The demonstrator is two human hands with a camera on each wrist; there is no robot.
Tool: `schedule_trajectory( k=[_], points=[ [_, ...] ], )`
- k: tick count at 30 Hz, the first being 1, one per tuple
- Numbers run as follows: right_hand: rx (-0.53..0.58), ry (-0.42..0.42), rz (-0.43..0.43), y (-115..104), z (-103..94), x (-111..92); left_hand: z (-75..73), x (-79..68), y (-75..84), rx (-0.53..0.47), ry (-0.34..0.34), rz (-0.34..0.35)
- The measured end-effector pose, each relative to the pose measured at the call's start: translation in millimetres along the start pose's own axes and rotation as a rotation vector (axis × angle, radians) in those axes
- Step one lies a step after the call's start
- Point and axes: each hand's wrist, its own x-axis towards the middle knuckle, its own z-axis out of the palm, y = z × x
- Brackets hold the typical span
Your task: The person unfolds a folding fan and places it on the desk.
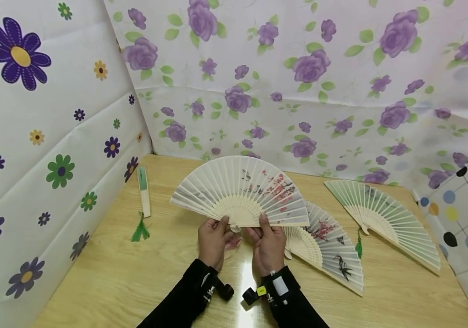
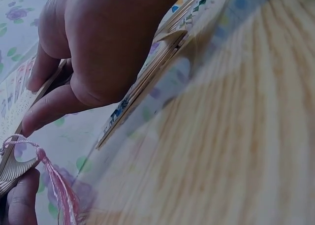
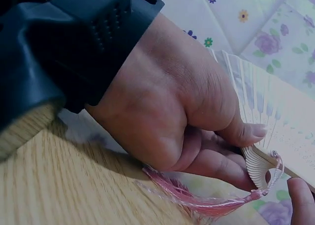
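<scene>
Both hands hold up a spread white folding fan [image 1: 234, 182] with red blossoms and pale bamboo ribs. My left hand [image 1: 211, 241] pinches it just left of the pivot, thumb on the near face. My right hand [image 1: 270, 248] pinches the lower edge right of the pivot, thumb up and fingers behind. From the curled pivot end hangs a pink tassel [image 3: 211, 198], partly hidden by fingers in the right wrist view. Behind the right hand, a second spread white fan [image 1: 332, 248] with blossoms and a dark bird lies on the table, partly covered by the held fan.
A spread pale green fan [image 1: 385, 218] with a green tassel [image 1: 358, 246] lies at the right. A folded fan [image 1: 144, 191] with another green tassel [image 1: 140, 229] lies at the left. Flower-print cloth walls [image 1: 234, 68] enclose the wooden table [image 1: 106, 278].
</scene>
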Motion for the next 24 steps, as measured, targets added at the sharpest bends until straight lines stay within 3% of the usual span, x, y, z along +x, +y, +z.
schedule_trajectory(
  k=[9,24],
  points=[
    [0.005,0.047,-0.021,-0.7,2.0,-0.8,5.2,-1.6,-2.9,0.03,0.03,-0.043],
    [0.011,0.052,-0.012,-5.1,1.6,-6.5,3.5,-6.7,4.2,0.014,-0.005,-0.024]
  ],
)
